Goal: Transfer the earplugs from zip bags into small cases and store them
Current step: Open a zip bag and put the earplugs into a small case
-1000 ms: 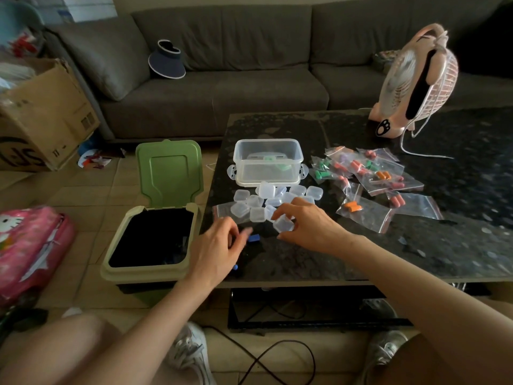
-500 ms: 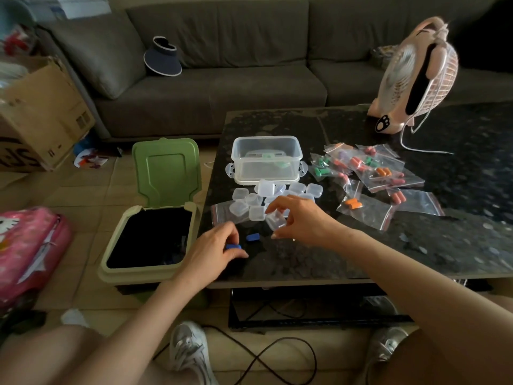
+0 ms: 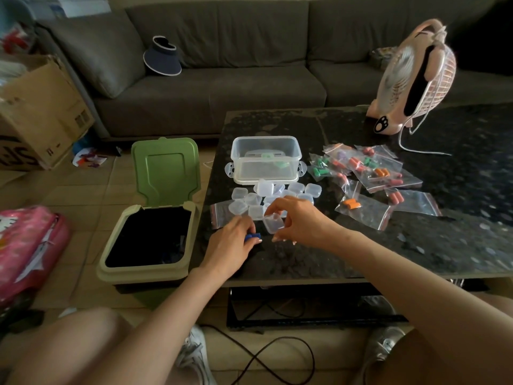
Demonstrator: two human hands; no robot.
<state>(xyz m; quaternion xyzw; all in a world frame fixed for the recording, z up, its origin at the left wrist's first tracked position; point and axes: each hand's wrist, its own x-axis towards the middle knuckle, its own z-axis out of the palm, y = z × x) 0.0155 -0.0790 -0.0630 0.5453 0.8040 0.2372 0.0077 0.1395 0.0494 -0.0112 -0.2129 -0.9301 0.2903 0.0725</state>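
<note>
Dark stone counter [image 3: 416,245] stands in front of a grey sofa [image 3: 222,79], with a green bin [image 3: 150,237] open on the floor at its left edge. Task progress is judged as early. A clear storage box [image 3: 266,159] at the back of the counter shows a small green item through its wall; what it is cannot be told, but it suggests that few cases are stored. Just in front of the box lies a cluster of empty cases [image 3: 277,194]. To the right, a pile of zip bags [image 3: 369,173] holds green, red and orange earplugs not yet transferred. One flat, apparently emptied bag [image 3: 219,215] lies at the left of the cluster. Remaining work: fill one case per bag, close it, and place it in the box. The left hand [image 3: 233,243] sits low over the counter near its front-left edge, palm down. Its grip is closed in a pinch of thumb and fingers on the blue earplugs [image 3: 253,236], which sit at the fingertips. The right hand [image 3: 299,220] is raised just beside it, fingers arched downward. Its grip holds one small case [image 3: 273,223] at the fingertips, tilted toward the left hand. Whether the lid of this case is open cannot be told. Case and earplugs are near each other but apart.
</note>
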